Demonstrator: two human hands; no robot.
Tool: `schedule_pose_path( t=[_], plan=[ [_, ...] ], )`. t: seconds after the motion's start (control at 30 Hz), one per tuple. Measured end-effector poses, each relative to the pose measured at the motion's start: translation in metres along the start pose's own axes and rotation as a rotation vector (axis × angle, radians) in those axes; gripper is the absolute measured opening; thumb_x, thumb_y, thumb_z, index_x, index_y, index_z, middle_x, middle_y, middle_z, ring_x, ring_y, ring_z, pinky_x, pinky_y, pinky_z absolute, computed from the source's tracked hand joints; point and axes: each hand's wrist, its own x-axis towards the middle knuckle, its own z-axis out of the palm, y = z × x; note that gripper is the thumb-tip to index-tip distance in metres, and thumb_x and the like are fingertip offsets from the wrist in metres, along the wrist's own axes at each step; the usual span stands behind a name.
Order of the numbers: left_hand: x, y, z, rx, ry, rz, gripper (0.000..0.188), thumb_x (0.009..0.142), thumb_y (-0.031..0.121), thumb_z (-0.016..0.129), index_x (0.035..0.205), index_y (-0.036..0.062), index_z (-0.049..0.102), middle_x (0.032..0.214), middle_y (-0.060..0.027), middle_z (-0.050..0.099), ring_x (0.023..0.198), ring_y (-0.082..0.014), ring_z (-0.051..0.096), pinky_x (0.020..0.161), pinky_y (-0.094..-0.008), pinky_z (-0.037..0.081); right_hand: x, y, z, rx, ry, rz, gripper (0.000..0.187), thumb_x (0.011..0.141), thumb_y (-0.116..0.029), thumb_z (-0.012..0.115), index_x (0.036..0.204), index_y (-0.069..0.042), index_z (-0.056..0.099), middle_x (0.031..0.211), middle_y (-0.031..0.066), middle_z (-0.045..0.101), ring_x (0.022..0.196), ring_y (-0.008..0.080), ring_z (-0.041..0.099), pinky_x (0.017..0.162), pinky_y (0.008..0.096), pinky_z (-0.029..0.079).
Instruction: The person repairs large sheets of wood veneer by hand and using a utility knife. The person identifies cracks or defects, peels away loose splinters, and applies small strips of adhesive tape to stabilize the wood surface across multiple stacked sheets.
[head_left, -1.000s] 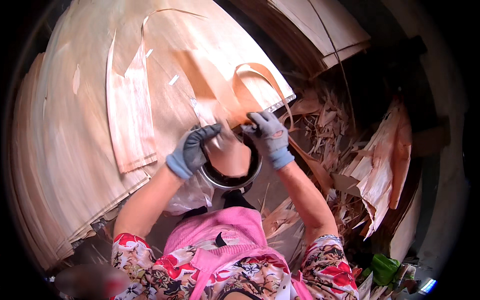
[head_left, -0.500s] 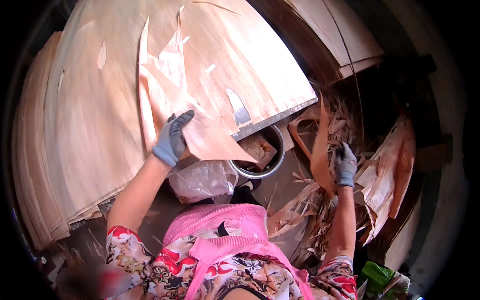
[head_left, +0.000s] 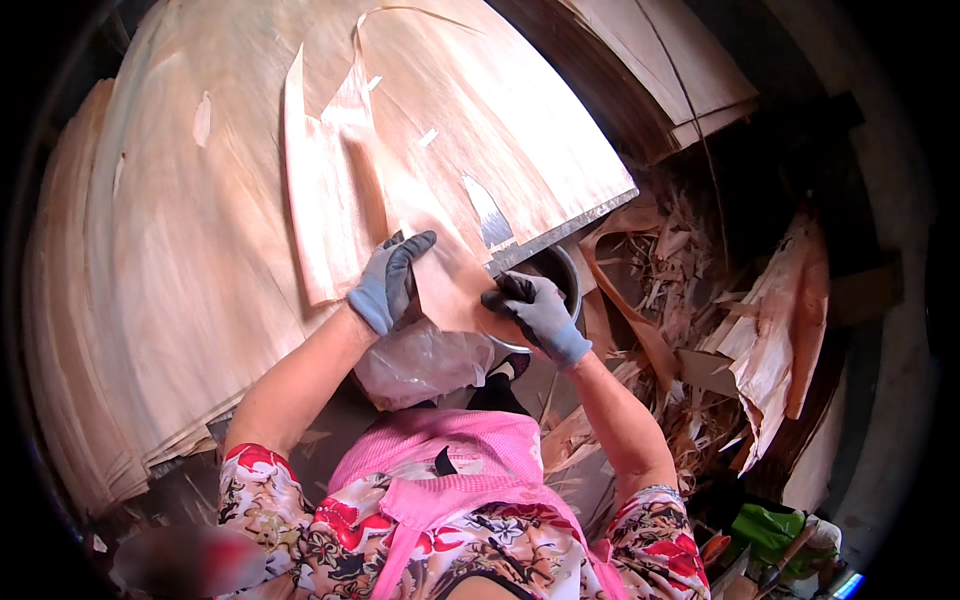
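A loose piece of thin wood veneer (head_left: 445, 285) is stretched between my hands near the front edge of the veneer stack. My left hand (head_left: 390, 280), in a grey and black glove, is closed on its left edge. My right hand (head_left: 537, 312), gloved the same way, pinches the lower right corner; its fingertips are partly hidden. Beside my left hand, another torn veneer strip (head_left: 335, 200) lies on the large stack of veneer sheets (head_left: 220, 270). Under my right hand is a round metal pot (head_left: 572, 285), mostly covered by the hand and veneer.
A clear plastic bag (head_left: 425, 365) hangs below my left hand. Veneer scraps (head_left: 670, 245) litter the floor to the right, with larger crumpled sheets (head_left: 780, 335) beyond. Another veneer stack (head_left: 660, 60) stands at the far right. A green bag (head_left: 768, 530) lies at the lower right.
My right hand has come left from the scrap pile, where a long veneer strip has dropped, and now grips the piece's right corner. My left hand has shifted slightly right with the piece.
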Motion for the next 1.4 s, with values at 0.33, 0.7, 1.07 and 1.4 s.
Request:
schedule_pose_path(
  t=[0.33, 0.7, 1.07, 1.4],
  plan=[
    [-0.04, 0.037, 0.017, 0.11, -0.12, 0.166, 0.052, 0.103, 0.025, 0.056, 0.148, 0.0051, 0.041, 0.133, -0.0175, 0.062, 0.111, -0.0295, 0.068, 0.09, -0.0394, 0.059, 0.049, -0.036, -0.044, -0.118, 0.122, 0.206, 0.016, 0.09, -0.006, 0.07, 0.102, 0.004, 0.074, 0.08, -0.0052, 0.065, 0.069, 0.0045, 0.053, 0.059, 0.0231, 0.043],
    [-0.011, 0.102, 0.025, 0.591, -0.014, 0.715, 0.048, 0.098, -0.004, 0.059, 0.145, 0.0032, 0.049, 0.134, -0.0147, 0.062, 0.12, -0.0184, 0.063, 0.104, -0.029, 0.049, 0.071, -0.048, -0.055, 0.001, 0.1, 0.191, 0.022, 0.089, -0.022, 0.074, 0.091, 0.001, 0.072, 0.076, -0.0037, 0.059, 0.069, 0.0081, 0.052, 0.064, 0.0258, 0.043],
    [0.1, 0.079, 0.021, 1.875, -0.017, 1.048, 0.069, 0.091, 0.035, 0.071, 0.15, 0.012, 0.044, 0.141, -0.0155, 0.058, 0.134, -0.0332, 0.052, 0.119, -0.0476, 0.032, 0.087, -0.033, -0.057, -0.313, 0.146, 0.21, 0.035, 0.084, -0.029, 0.073, 0.086, 0.006, 0.07, 0.071, -0.0001, 0.059, 0.067, 0.0115, 0.053, 0.063, 0.0306, 0.046],
    [0.12, 0.064, 0.008, 1.996, 0.034, 0.986, 0.081, 0.091, 0.044, 0.068, 0.157, 0.0128, 0.033, 0.152, -0.0151, 0.048, 0.145, -0.0331, 0.04, 0.124, -0.049, 0.021, 0.088, -0.015, -0.066, -0.373, 0.136, 0.267, 0.043, 0.084, -0.034, 0.076, 0.092, 0.008, 0.071, 0.073, 0.004, 0.064, 0.069, 0.0134, 0.058, 0.066, 0.0326, 0.049]
  ],
)
